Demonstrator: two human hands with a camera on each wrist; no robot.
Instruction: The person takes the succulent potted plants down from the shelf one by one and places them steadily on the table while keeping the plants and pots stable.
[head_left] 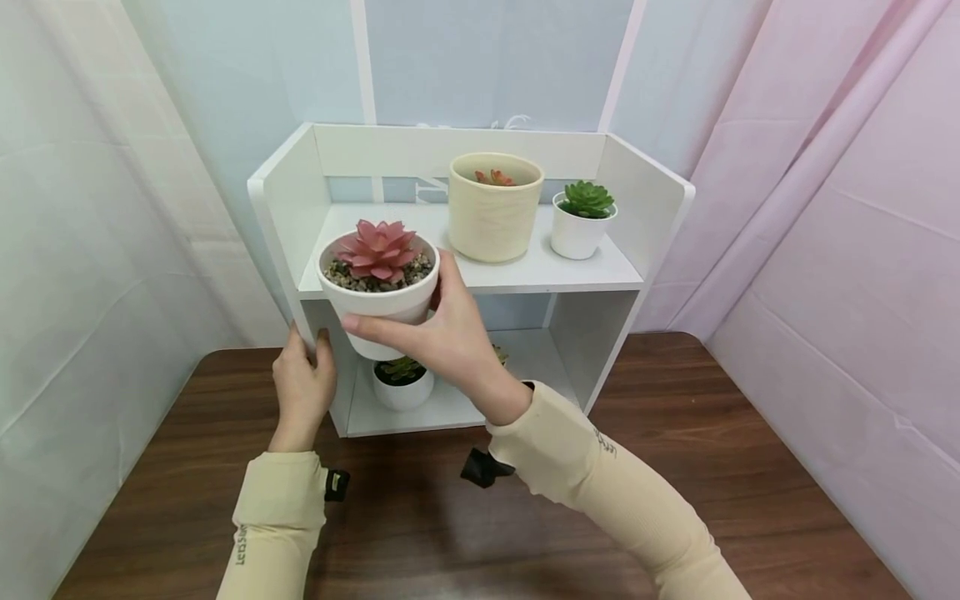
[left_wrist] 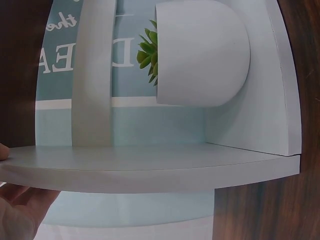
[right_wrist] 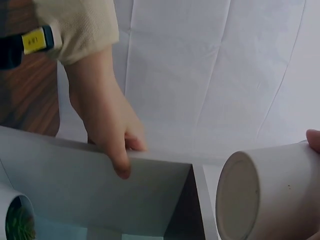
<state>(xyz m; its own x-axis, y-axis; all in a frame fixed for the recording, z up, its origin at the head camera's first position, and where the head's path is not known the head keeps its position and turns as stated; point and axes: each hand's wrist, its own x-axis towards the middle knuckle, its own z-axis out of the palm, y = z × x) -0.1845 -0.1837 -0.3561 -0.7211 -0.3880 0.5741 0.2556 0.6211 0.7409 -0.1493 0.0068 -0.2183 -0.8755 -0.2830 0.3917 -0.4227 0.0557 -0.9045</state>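
My right hand (head_left: 457, 342) grips a white flowerpot (head_left: 378, 307) from its right side, thumb across the front. A pink succulent (head_left: 378, 250) sits in gravel inside that pot. The pot is raised in front of the upper board of a white shelf (head_left: 480, 289), and its bare underside shows in the right wrist view. With thumb inside and fingers outside, my left hand (head_left: 303, 379) holds the shelf's left side panel (right_wrist: 90, 165). Below the raised pot, a small white pot (head_left: 403, 393) with a green succulent stands on the lower board, partly covered.
On the upper board stand a large cream pot (head_left: 495, 221) with reddish leaf tips and a small white pot (head_left: 576, 236) with a green succulent. Another plant (head_left: 500, 354) on the lower board is mostly hidden by my right hand. The shelf rests on a brown wooden table (head_left: 712, 433).
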